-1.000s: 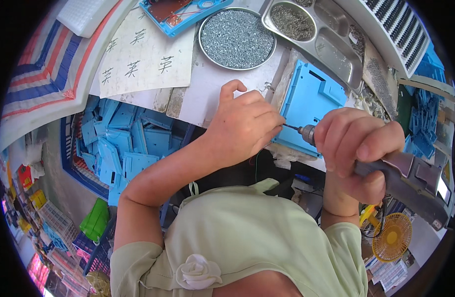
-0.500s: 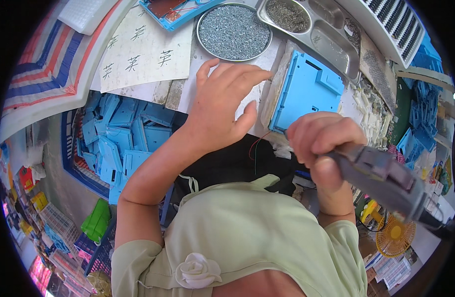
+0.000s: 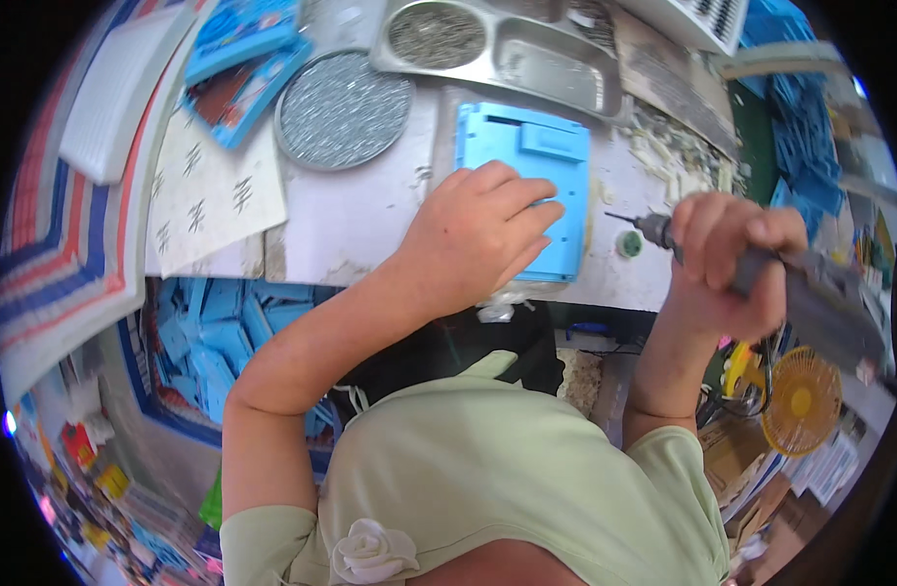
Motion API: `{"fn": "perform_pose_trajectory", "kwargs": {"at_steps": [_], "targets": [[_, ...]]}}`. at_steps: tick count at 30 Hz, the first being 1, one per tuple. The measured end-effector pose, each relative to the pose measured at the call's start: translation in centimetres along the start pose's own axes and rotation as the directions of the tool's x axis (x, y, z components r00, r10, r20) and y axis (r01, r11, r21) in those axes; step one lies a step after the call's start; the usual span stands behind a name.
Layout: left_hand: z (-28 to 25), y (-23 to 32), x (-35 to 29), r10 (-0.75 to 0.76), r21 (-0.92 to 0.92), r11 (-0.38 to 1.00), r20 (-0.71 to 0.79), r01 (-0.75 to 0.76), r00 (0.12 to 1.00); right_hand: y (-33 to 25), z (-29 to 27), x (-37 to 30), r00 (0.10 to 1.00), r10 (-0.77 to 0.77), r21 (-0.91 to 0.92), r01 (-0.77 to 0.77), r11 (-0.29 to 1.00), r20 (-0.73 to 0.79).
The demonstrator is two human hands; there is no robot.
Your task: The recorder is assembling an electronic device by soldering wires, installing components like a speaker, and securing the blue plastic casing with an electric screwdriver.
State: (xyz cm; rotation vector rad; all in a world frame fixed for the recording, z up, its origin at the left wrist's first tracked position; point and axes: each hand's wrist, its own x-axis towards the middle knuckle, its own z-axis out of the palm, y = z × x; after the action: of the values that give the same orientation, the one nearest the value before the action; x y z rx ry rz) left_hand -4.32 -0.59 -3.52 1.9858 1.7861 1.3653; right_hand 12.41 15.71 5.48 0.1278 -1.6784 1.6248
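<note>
My right hand [image 3: 731, 249] is wrapped around a dark electric screwdriver [image 3: 653, 230], whose thin bit points left toward a blue plastic casing [image 3: 565, 234]. The casing lies flat on the worktable, with a raised block near its far edge. My left hand [image 3: 492, 230] reaches over the casing's left side with its fingers apart. Nothing shows in the left hand, and its thumb is hidden. I cannot tell whether its fingertips touch the casing. Between bit and casing sits a small green round piece [image 3: 628, 244].
A round tray of small metal screws [image 3: 344, 109] and a divided steel tray [image 3: 551, 63] stand at the back. More blue casings [image 3: 238, 73] are stacked back left, and a crate of blue parts [image 3: 214, 332] is below left. White plastic bits [image 3: 663, 156] lie at right.
My left hand has moved onto the casing. My right hand with the screwdriver has shifted right, away from the casing, and the bit now shows. The whole view has turned.
</note>
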Motion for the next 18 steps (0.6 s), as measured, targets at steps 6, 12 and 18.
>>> {"fn": "perform_pose_trajectory", "kwargs": {"at_steps": [6,12,18], "targets": [[0.5,0.4,0.0,-0.055,0.197,0.980,0.117,0.031,0.992,4.9,-1.4,-0.6,0.991,0.027,0.106,-0.013,0.994,-0.133],[0.6,0.7,0.5,-0.081,0.212,0.976,0.131,0.052,0.988,7.0,-1.4,-0.4,0.986,0.064,0.026,-0.061,0.998,-0.152],[0.4,-0.1,0.9,-0.261,-0.001,0.964,0.169,0.265,0.950,2.3,0.9,-4.2,0.959,0.227,0.130,-0.207,0.970,-0.172]]}}
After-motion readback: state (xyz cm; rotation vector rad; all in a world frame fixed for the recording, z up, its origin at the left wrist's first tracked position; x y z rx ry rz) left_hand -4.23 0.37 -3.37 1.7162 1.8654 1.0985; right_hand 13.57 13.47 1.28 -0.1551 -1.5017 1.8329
